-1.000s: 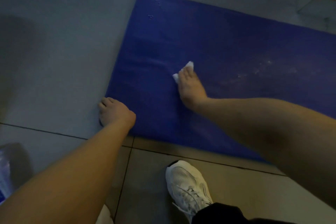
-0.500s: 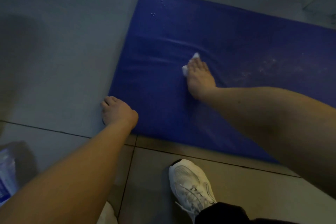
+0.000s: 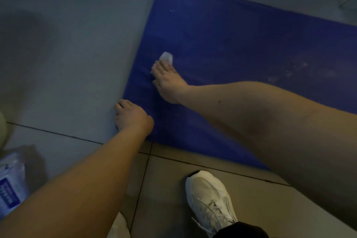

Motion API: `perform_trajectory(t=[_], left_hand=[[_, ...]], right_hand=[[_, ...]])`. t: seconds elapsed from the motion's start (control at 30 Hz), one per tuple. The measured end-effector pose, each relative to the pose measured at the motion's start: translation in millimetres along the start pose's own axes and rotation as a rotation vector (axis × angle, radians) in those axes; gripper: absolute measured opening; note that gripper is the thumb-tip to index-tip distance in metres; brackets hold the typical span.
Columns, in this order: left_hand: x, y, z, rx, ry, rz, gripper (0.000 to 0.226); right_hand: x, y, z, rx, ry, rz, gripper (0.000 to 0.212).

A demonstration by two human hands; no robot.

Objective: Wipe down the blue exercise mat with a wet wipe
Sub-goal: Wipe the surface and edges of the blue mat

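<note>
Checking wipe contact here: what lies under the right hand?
A white wet wipe pokes out past the fingers of the right hand, on the blue mat. The rest of the wipe, and the mat beneath the palm, is covered.

**OPERATOR: VISIBLE WEAR**

The left hand (image 3: pixel 133 116) and the right hand (image 3: pixel 168 81) are bare, forearms likewise. At 6 o'clock: one white lace-up trainer (image 3: pixel 209 197), mesh toe panel, white laces. A black trouser hem (image 3: pixel 241 230) covers its collar.
</note>
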State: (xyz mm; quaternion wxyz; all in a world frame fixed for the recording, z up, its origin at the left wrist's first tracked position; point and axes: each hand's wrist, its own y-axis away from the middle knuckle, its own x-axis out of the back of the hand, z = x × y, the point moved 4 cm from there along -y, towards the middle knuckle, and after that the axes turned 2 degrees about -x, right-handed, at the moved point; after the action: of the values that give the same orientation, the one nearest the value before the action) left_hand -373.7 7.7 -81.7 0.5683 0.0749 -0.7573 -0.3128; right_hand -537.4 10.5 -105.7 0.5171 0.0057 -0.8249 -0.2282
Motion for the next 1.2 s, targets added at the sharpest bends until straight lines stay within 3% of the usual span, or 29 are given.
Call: perform_trajectory(t=[0.07, 0.17, 0.33, 0.47, 0.53, 0.6, 0.77, 0.83, 0.93, 1.0, 1.13, 1.2], left_hand=[[2, 0, 1, -0.008, -0.028, -0.002, 0.089], [3, -1, 1, -0.006, -0.029, -0.015, 0.091], [4, 0, 3, -0.008, -0.041, -0.024, 0.084], [5, 2, 3, 0.000, -0.056, -0.037, 0.084], [6, 2, 4, 0.003, -0.062, -0.031, 0.085], [5, 1, 4, 0.007, -0.047, -0.031, 0.086], [2, -4, 3, 0.010, 0.015, -0.038, 0.086], [3, -7, -1, 0.000, 0.052, -0.060, 0.086], [10, -7, -9, -0.009, 0.146, -0.079, 0.079], [22, -5, -11, -0.049, 0.232, -0.052, 0.063], [63, 4, -9, -0.146, 0.558, 0.008, 0.051], [92, 9, -8, -0.160, 0.793, 0.024, 0.042]], right_hand=[[-4, -6, -10, 0.099, 0.068, -0.076, 0.062], [4, -9, 7, 0.077, 0.188, -0.049, 0.061], [34, 5, 80, -0.225, 0.163, 0.089, 0.060], [56, 32, 131, -0.620, 0.136, 0.158, 0.067], [60, 39, 139, -0.687, 0.097, 0.182, 0.065], [56, 37, 132, -0.615, -0.018, 0.229, 0.058], [17, 36, 64, -0.172, -0.089, 0.216, 0.043], [14, 48, 35, -0.080, -0.277, 0.163, 0.043], [28, 52, 19, -0.238, -0.769, 0.190, 0.040], [44, 48, 16, -0.325, -0.933, 0.249, 0.039], [70, 45, -6, -0.377, -1.318, 0.039, 0.042], [86, 50, -21, -0.345, -1.367, -0.082, 0.040]])
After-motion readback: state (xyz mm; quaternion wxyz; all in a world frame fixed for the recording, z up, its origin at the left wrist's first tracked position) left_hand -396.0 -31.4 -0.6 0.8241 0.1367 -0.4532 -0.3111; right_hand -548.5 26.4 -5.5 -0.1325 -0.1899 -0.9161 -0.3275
